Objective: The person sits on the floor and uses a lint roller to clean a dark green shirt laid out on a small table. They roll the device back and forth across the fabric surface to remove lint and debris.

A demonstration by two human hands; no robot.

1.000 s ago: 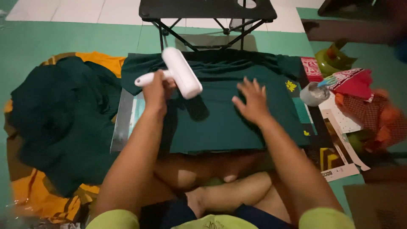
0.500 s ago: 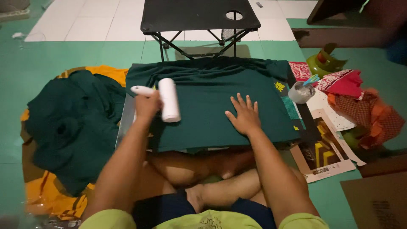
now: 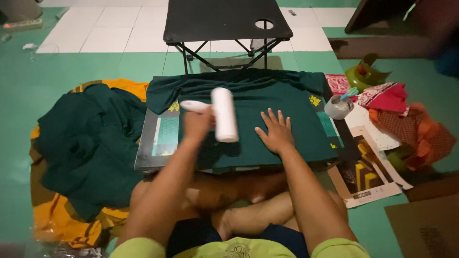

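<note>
A dark green shirt [image 3: 267, 102] with small yellow marks lies spread over a flat board [image 3: 146, 148] in front of my crossed legs. My left hand [image 3: 197, 125] grips the handle of a white lint roller [image 3: 224, 114], whose roll stands lengthwise just above the shirt's left half. Flat on the shirt, fingers spread, my right hand [image 3: 275, 133] presses the cloth to the right of the roller.
A heap of dark green clothes [image 3: 86, 143] lies on a yellow cloth [image 3: 62, 215] at the left. A black folding table [image 3: 222, 21] stands behind. A small cup [image 3: 338, 106], red and orange fabrics [image 3: 406, 119], printed sheets [image 3: 368, 177] and cardboard [image 3: 425, 229] lie at the right.
The roller turned from slanted to lengthwise and slid toward me over the shirt. My right hand stayed pressed on the cloth. The camera tilted, showing more of the black table.
</note>
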